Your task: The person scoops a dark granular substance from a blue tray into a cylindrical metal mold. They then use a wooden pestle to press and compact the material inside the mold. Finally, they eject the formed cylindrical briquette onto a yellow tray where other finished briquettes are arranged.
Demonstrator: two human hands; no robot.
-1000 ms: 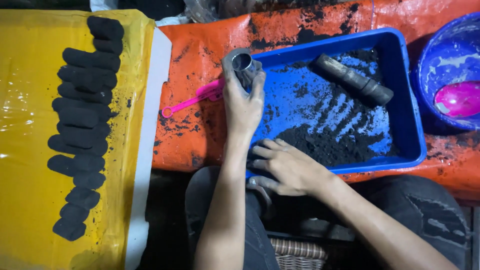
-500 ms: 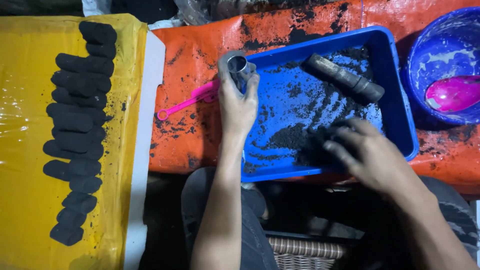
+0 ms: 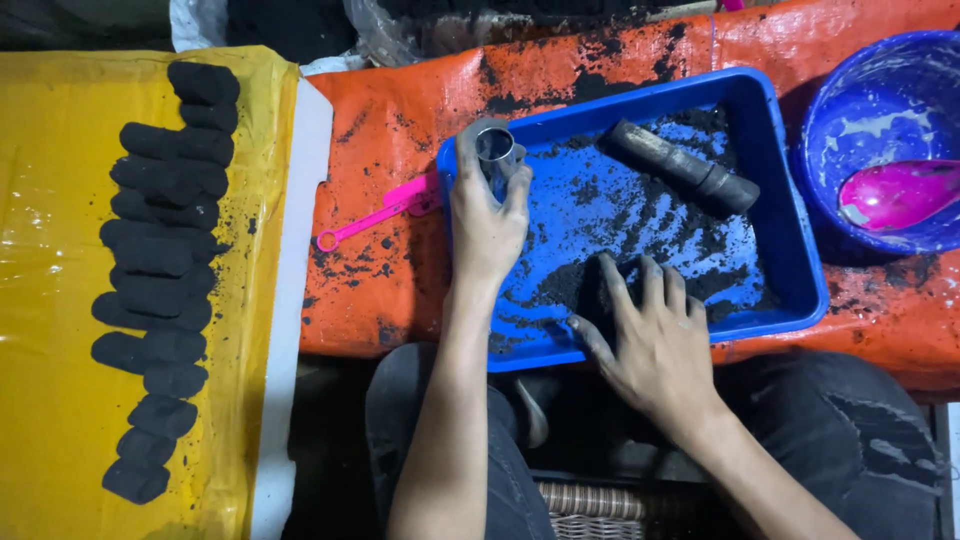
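My left hand [image 3: 487, 222] grips a short metal tube mould [image 3: 495, 152], held upright over the near left corner of the blue tray [image 3: 790, 215]. My right hand [image 3: 650, 335] lies flat, fingers spread, on the heap of black powder [image 3: 600, 285] at the tray's front edge. A dark metal plunger rod [image 3: 680, 168] rests diagonally in the back of the tray.
A pink measuring spoon [image 3: 375, 212] lies on the orange tarp [image 3: 390, 120] left of the tray. Several black pressed cylinders [image 3: 165, 260] line the yellow sheet at left. A blue bowl [image 3: 850, 110] with a pink ladle [image 3: 895, 195] stands at right. A wicker basket [image 3: 590, 510] is below.
My right hand has swept from the tray's right side toward the near middle, pulling black powder along. The left hand still holds the tube in place.
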